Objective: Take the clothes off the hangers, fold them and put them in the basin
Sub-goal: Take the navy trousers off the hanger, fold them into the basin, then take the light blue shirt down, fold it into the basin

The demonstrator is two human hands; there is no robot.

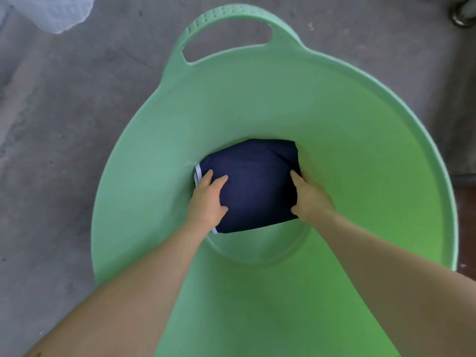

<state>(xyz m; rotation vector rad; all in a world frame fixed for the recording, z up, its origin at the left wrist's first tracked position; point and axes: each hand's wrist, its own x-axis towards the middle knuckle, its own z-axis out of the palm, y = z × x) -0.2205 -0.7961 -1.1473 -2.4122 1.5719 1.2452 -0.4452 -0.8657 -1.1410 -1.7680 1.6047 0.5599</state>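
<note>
Evidently placing: left hand point(207, 197) lay flat on the folded garment point(253, 188) (in the basin point(257, 99)), right hand point(310, 198) gripped its edge; release seemed due.

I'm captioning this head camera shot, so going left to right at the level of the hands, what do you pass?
The concrete floor → the basin at its left wall → left hand → folded navy garment → right hand → the basin's right wall.
</note>
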